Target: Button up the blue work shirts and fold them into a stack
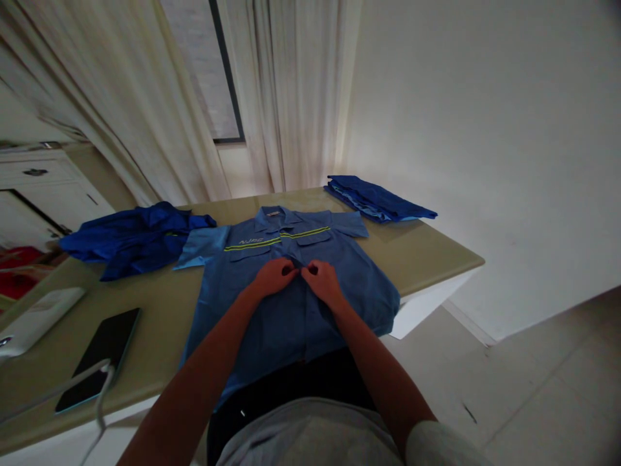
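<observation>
A blue short-sleeved work shirt [272, 310] lies spread front side up, its collar away from me and its hem hanging over the near table edge. Yellow stripes cross the chest above two flap pockets. At the front placket, just below the stripes, my left hand [277, 275] pinches the cloth from the left. My right hand [321, 278] pinches it from the right, with the fingertips of both hands almost touching. Whether a button sits between them is hidden by the fingers.
The shirt rests on a tan-topped table [436, 259]. A crumpled dark blue garment [136, 236] lies at its left, and folded blue garments [376, 197] are stacked at the back right. Near the front left are a phone [101, 356], a white cable [103, 369] and a white device [41, 320].
</observation>
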Available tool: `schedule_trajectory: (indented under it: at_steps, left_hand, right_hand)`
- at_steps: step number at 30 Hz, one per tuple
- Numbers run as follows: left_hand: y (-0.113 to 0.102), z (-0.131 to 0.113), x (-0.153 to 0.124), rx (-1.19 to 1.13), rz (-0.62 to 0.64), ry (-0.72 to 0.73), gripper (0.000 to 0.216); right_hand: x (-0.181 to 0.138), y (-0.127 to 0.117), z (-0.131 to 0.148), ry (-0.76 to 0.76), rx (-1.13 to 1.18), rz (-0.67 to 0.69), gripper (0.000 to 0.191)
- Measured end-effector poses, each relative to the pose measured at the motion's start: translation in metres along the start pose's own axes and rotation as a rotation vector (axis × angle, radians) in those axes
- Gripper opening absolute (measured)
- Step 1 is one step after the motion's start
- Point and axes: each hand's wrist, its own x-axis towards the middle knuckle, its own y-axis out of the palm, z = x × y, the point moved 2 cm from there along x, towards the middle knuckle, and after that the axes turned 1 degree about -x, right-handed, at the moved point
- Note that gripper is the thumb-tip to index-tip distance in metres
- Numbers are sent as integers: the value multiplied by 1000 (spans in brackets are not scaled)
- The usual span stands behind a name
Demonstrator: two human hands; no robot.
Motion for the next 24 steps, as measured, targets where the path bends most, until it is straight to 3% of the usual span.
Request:
schedule_trajectory:
  at_steps: [3, 6, 11, 17, 24]
  left_hand:
    - [2, -7, -9, -116, 72, 91, 11]
    - [2, -9, -16, -141, 44, 52, 8]
    - [-2, -9, -20, -261, 55, 10, 5]
    - [-8, -10, -21, -433, 34, 8, 10]
    - [-9, -18, -22, -350, -21, 68, 10]
  right_hand:
    - [-1, 2, -2, -21, 41, 18, 20]
    - [-1, 4, -4, -83, 91, 46, 23]
    - [-4, 3, -1, -157, 136, 141, 5]
    - [-6, -1, 3, -121, 52, 91, 5]
    - [-4, 0, -1, -94, 72, 66, 7]
